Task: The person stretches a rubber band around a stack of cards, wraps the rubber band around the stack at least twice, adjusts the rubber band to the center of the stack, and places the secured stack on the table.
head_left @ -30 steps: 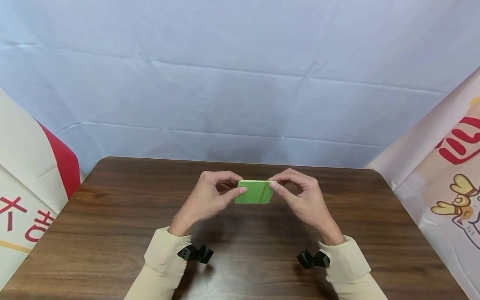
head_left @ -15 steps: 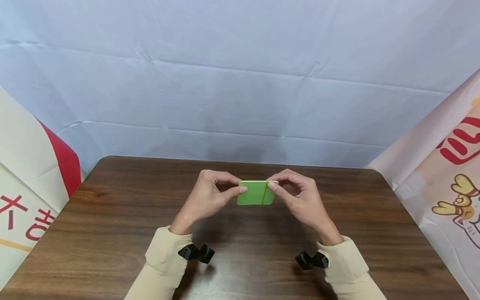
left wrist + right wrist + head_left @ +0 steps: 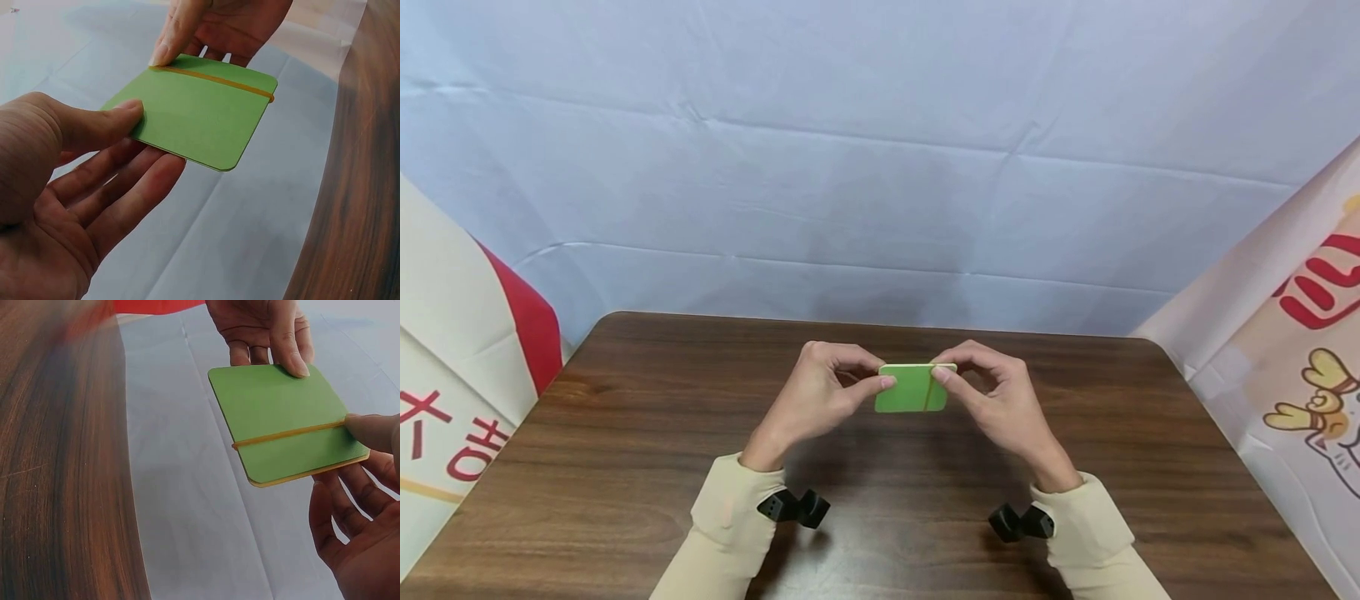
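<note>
A small green card stack with rounded corners is held up over the wooden table, between both hands. A yellow-brown rubber band runs round it, nearer its right end. My left hand pinches the left end, thumb on the near face and fingers behind. With the thumb by the rubber band, my right hand pinches the right end. In the right wrist view, a thin pale yellow edge shows under the green face. Parts of the fingers are hidden behind the stack.
The brown wooden table lies beneath the hands, its far edge meeting a pale blue-white cloth backdrop. Printed banners hang at the sides. A small black camera sits at the left wrist, with another black camera at the right.
The green card stack has shifted slightly right since the first frame. My right hand has moved a little left; the left hand stays nearly still. Both hands keep their pinch.
</note>
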`<state>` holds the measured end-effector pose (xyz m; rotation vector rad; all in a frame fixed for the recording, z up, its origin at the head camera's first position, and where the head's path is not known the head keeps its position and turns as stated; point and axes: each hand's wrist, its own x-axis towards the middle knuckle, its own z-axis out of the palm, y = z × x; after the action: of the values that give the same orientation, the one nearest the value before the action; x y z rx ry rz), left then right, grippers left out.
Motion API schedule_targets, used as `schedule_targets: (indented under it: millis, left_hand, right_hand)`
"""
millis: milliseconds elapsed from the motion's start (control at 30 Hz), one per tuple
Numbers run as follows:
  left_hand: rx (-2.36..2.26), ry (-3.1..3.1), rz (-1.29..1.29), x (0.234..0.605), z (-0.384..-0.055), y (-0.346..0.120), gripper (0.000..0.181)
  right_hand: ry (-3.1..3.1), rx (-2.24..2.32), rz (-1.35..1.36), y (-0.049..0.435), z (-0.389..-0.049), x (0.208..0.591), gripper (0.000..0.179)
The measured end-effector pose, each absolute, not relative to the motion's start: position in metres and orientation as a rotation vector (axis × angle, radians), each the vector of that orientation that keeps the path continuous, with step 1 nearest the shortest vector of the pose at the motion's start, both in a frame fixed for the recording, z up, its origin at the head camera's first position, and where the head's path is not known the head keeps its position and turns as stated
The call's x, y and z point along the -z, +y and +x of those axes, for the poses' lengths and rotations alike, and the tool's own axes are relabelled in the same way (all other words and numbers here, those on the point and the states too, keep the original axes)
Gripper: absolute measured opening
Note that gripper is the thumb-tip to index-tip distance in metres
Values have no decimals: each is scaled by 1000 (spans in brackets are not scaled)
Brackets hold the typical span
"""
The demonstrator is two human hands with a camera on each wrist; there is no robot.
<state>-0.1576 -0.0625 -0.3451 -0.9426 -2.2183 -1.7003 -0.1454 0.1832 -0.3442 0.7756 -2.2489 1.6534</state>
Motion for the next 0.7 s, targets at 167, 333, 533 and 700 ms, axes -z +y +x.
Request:
schedule_targets:
  millis: [167, 333, 533, 700]
  left_hand:
    - [1695, -2228, -943, 345, -157, -61, 5]
    - [1688, -2258, -918, 344, -157, -62, 5]
    - [1757, -2296, -895, 343, -157, -64, 5]
    - [1849, -2303, -869, 343, -158, -63, 5]
  right_hand:
    - [-2257, -1655, 772, 183, -145, 345, 9]
    - [-2277, -1637, 761, 183, -146, 344, 8]
    - [-2297, -1639, 730, 183, -145, 344, 11]
    - [-2333, -1653, 675, 184, -146, 346, 10]
